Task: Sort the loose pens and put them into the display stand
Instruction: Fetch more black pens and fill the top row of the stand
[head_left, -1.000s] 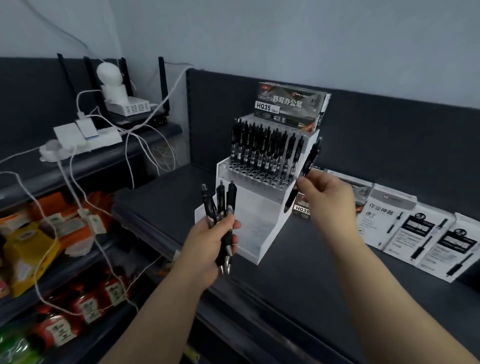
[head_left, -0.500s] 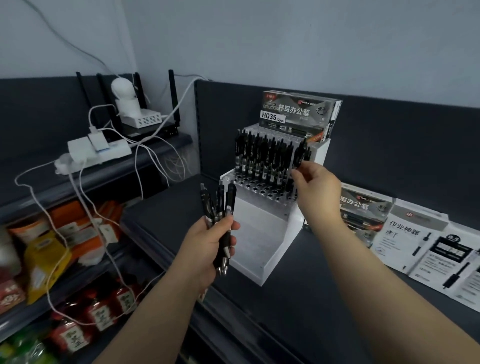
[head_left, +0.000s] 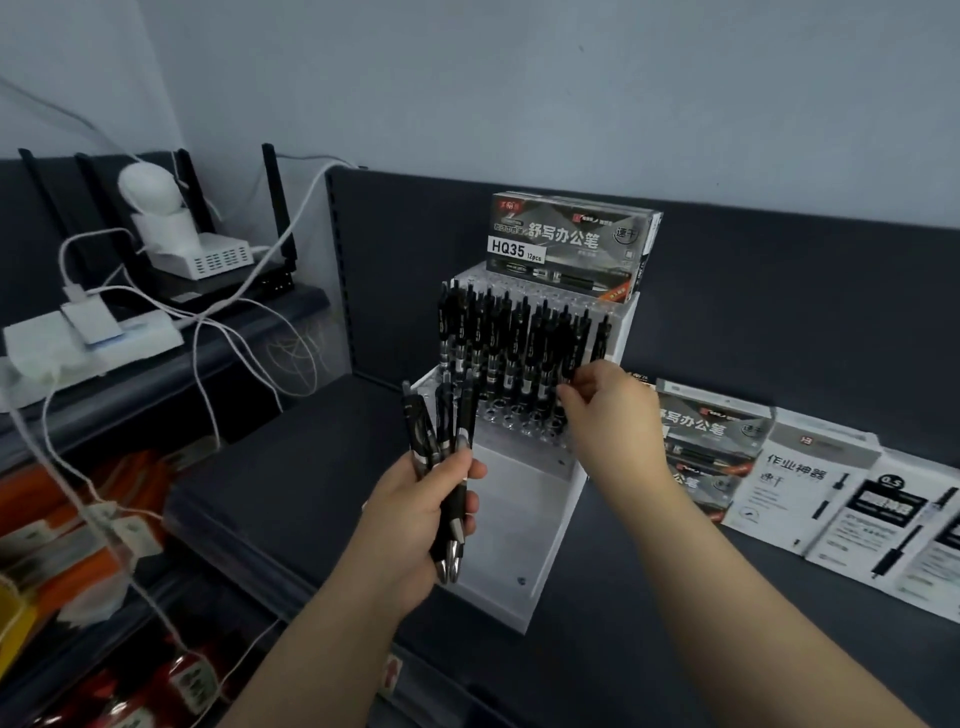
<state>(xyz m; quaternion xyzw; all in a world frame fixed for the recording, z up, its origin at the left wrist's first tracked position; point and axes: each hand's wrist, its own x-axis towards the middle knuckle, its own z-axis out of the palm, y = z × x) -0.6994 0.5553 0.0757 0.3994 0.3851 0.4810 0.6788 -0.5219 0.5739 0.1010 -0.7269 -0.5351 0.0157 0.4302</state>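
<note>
Gripping a fan of loose pens (head_left: 441, 436), the left hand (head_left: 415, 519) is wrapping its fingers and thumb round their barrels, with the tips pointing down past the palm and the clicker ends spreading above the knuckles. Up and to the right of that grip, the right hand (head_left: 610, 410) is curling its fingers at the right end of the row (head_left: 498, 338) and seems to be pinching the lower barrel of one pen (head_left: 571, 348). Its thumb is hidden, so how firm the pinch is cannot be told.

Judging by this, a pen is being seated. It should be going straight down into its hole, upright like its neighbours, with the fingers letting go only once it is standing on its own. Brushing the pens to the left of the pinch could tip them. The left hand's fan looks loose enough to let one slip, so a steady squeeze would help.

Behind both hands, the stand (head_left: 519, 519) is carrying a dense row of black pens on its middle step. Just below the right hand's fingertips, a strip of holes (head_left: 514, 415) is sitting unfilled. Above the row, a box (head_left: 566, 244) is resting on the top step. Right of the right wrist, more boxes (head_left: 711, 431) and flat packets (head_left: 810, 493) are lying on the shelf.
</note>
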